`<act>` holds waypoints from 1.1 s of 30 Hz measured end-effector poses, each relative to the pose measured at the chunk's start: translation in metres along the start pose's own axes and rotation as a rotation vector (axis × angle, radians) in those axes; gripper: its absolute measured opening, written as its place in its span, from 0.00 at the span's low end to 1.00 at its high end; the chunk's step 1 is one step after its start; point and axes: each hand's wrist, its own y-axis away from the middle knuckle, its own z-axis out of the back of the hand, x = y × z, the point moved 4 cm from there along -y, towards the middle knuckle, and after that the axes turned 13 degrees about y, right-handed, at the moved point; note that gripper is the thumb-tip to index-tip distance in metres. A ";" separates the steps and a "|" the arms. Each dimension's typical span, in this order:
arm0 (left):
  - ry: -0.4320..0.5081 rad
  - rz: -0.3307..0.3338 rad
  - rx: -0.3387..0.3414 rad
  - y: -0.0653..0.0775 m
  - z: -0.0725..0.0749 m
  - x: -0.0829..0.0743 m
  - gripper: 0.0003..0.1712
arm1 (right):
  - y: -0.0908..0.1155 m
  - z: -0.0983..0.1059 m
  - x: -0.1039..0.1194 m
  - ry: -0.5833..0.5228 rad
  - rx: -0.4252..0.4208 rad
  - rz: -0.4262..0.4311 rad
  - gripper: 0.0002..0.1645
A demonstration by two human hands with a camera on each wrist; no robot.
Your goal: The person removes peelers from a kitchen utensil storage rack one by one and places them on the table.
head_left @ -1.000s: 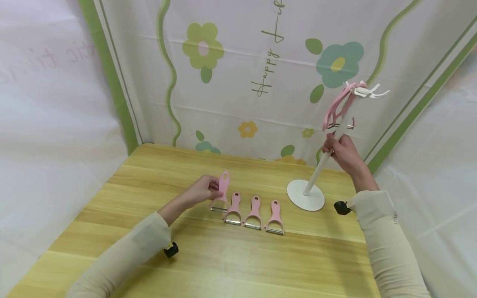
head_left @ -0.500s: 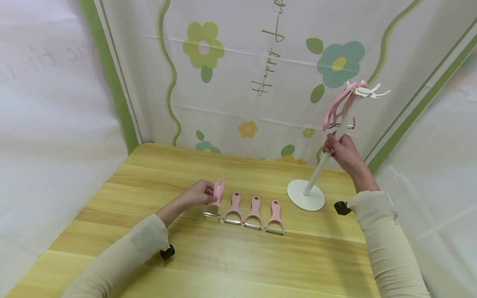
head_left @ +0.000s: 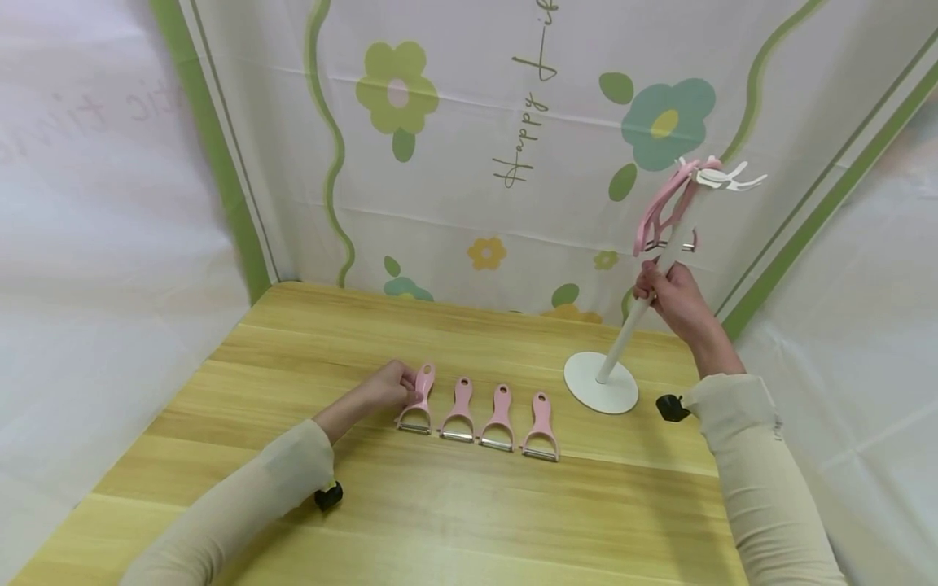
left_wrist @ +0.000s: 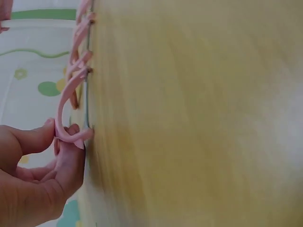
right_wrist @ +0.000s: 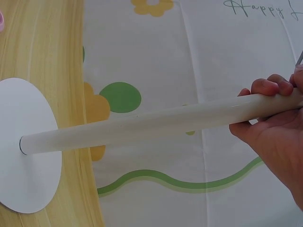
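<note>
My left hand (head_left: 388,386) pinches the pink peeler (head_left: 415,407) at the left end of a row on the table. In the left wrist view its curved frame (left_wrist: 61,113) sits between thumb and fingers, close to the wood. Three more pink peelers lie to its right: one beside it (head_left: 460,407), a middle one (head_left: 501,413) and the rightmost (head_left: 541,423). My right hand (head_left: 677,301) grips the pole of a white stand (head_left: 621,346) below its top hooks. Pink peelers (head_left: 663,212) hang from those hooks; they overlap, so I cannot tell how many.
The stand's round white base (head_left: 586,384) rests on the wooden table (head_left: 469,513) at the back right. A white curtain (head_left: 440,179) with printed flowers hangs behind the table's back edge, and white sheets close in both sides.
My left hand has brought its peeler left and down, from overlapping its neighbour to the row's left end. The right hand and the stand have stayed put.
</note>
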 end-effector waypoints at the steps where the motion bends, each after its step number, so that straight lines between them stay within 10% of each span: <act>1: -0.017 0.007 -0.015 -0.001 0.001 0.001 0.08 | 0.000 0.000 0.001 -0.001 0.000 0.002 0.16; 20: -0.246 0.002 -0.094 -0.003 -0.002 0.001 0.10 | 0.002 -0.002 0.006 0.034 -0.023 0.005 0.16; 24: -0.241 0.013 -0.091 -0.001 -0.002 -0.001 0.11 | 0.004 -0.004 0.010 0.176 -0.138 0.004 0.13; 33: -0.217 0.014 -0.064 0.006 -0.001 -0.006 0.20 | 0.001 -0.020 0.015 0.103 -0.521 -0.140 0.03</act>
